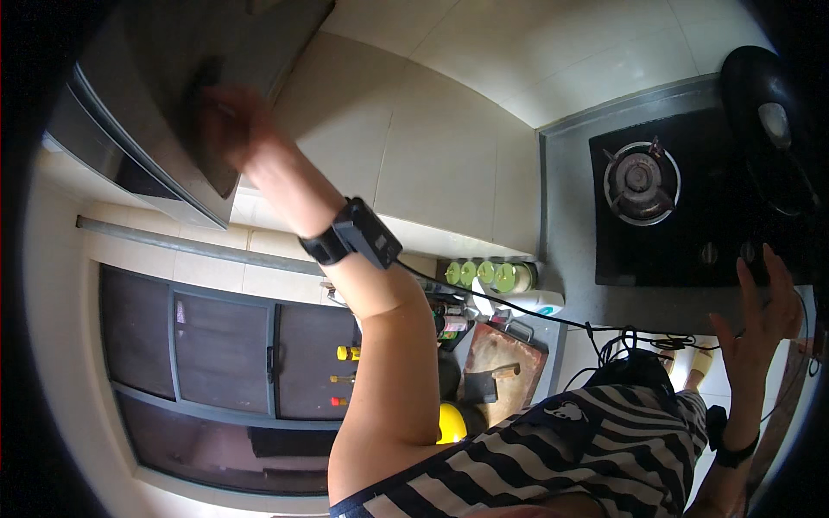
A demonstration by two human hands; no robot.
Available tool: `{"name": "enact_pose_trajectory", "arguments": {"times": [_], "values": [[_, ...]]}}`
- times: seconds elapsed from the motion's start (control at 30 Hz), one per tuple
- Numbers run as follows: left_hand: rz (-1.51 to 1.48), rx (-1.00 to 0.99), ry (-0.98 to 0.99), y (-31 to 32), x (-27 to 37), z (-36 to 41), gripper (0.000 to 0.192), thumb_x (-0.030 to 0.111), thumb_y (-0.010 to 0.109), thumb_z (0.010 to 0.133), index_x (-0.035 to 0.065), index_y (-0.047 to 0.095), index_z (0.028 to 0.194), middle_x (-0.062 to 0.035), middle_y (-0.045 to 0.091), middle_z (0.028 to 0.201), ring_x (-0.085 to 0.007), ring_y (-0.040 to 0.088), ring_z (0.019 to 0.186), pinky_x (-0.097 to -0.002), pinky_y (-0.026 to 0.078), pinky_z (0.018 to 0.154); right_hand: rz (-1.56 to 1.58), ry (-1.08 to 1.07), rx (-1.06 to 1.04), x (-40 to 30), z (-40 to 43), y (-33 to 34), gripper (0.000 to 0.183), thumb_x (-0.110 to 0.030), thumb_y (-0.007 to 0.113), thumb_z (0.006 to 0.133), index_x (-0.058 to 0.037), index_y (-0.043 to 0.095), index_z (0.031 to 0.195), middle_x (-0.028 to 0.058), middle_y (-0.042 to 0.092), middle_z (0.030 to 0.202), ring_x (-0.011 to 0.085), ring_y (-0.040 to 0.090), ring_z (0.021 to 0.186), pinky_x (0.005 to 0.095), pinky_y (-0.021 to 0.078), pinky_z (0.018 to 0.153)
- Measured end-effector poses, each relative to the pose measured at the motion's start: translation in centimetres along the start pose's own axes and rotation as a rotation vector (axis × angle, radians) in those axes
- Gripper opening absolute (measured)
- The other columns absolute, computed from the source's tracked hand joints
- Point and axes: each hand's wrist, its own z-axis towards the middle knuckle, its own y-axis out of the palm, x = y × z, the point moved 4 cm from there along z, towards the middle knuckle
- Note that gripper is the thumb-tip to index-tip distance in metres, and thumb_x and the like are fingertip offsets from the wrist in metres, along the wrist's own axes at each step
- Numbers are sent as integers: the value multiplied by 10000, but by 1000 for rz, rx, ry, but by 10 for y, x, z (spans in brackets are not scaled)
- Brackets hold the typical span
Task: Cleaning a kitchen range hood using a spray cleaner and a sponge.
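Note:
My left hand (230, 126) is raised to the grey metal range hood (285, 39). It is motion-blurred, and a dark patch beside its fingers is too unclear to name. Whether the fingers hold anything is hidden by the blur. A black strapped device (366, 233) sits on that wrist, with a cable running from it. My right hand (761, 317) is low, its fingers spread and nothing visible in them. Its fingertips are nearest to a control knob (748, 251) on the black gas hob (696, 188); contact cannot be told. A burner (640, 176) shows no visible flame.
A black rounded vessel (745, 78) stands at the hob's far side. Beyond my left arm are green-lidded jars (505, 277), a white bottle (528, 302) and a cutting board (518, 395) with a cleaver (480, 386). Black cables (625, 337) hang before my waist. A sliding window (223, 353) is at the left.

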Motion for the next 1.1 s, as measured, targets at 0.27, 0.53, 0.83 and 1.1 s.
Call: {"name": "enact_pose_trajectory", "arguments": {"times": [0.27,0.53,0.83,1.1], "values": [[66,61,79,13,-11,-8,153,128,514,849,21,561,947,-138,610,930,-252,588,873,-406,446,791,21,-10,13,6,-11,2,550,-479,516,785,-180,442,1241,91,322,1336,283,279,1233,443,273,963],[68,-8,-13,25,-11,-9,141,75,523,831,-4,548,946,-153,593,932,-241,576,873,-397,431,820,17,-23,58,2,-1,-3,536,-501,486,798,-187,446,1230,78,320,1335,263,282,1231,439,260,966],[30,-42,14,9,-34,23,139,48,530,818,-12,543,943,-155,588,926,-238,570,874,-398,426,831,9,11,84,-3,-13,-5,533,-506,477,801,-190,447,1229,69,332,1333,258,271,1240,443,225,978],[17,-93,29,28,-16,-11,141,23,537,806,-19,537,940,-157,583,922,-235,564,875,-398,421,840,17,-1,74,8,-29,-15,477,-410,482,837,-182,433,1254,84,313,1357,244,263,1253,407,172,983]]}}
